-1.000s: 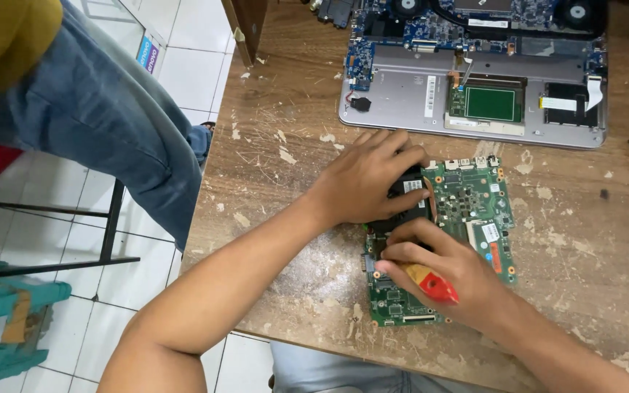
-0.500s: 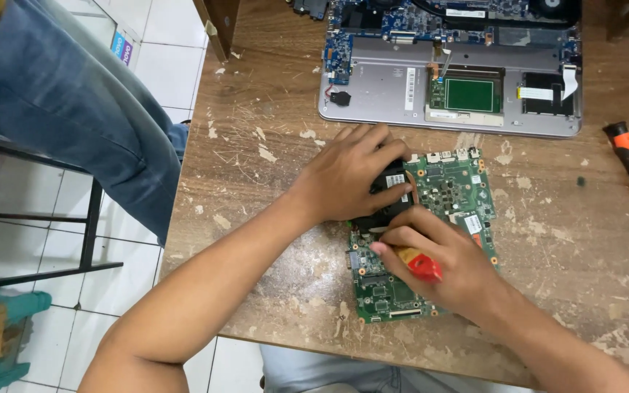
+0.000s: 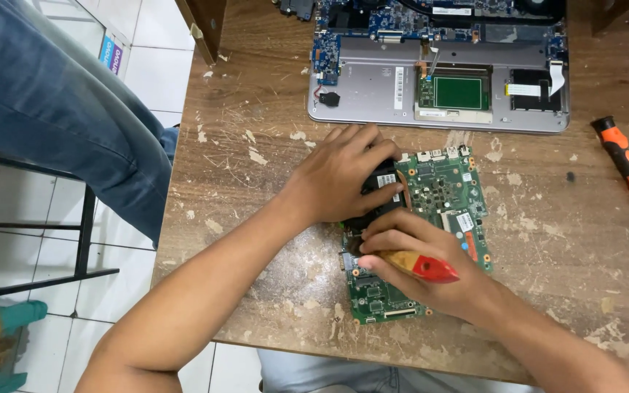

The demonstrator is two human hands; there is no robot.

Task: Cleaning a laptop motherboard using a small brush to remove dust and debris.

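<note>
Motherboard (image 3: 442, 196), a flat green rectangle crowded with small chips and connectors, lay on the worn wooden table (image 3: 547, 240) at roughly the centre of the view, just at six o'clock from the opened silver laptop chassis (image 3: 373, 94). The table was the largest thing: brown, scratched, its varnish flaking off in pale chips. The chassis was smooth grey metal or plastic with a blue board and a green touchpad panel exposed.

The left hand (image 3: 340, 175) lay spread over the black fan and heatsink block (image 3: 386, 188) at the board's nine o'clock edge, fingers pressing it down. The right hand (image 3: 409, 255) was closed around a screwdriver (image 3: 420, 266) with a glossy red and yellow handle, fingers wrapped tight; its tip was hidden under the fingers, so I could not tell where it met the board.

A likely risk was the driver slipping off a small screw and gouging the traces or knocking off a tiny part, since the tip was out of sight. Uneven pressure from the left hand could also have flexed the thin board against the rough table. Loose flakes and grit beneath might have scratched its underside. A freed screw could have rolled off the near edge.

At three o'clock lay a second screwdriver (image 3: 624, 160), orange and black with a ribbed grip, well apart.
</note>
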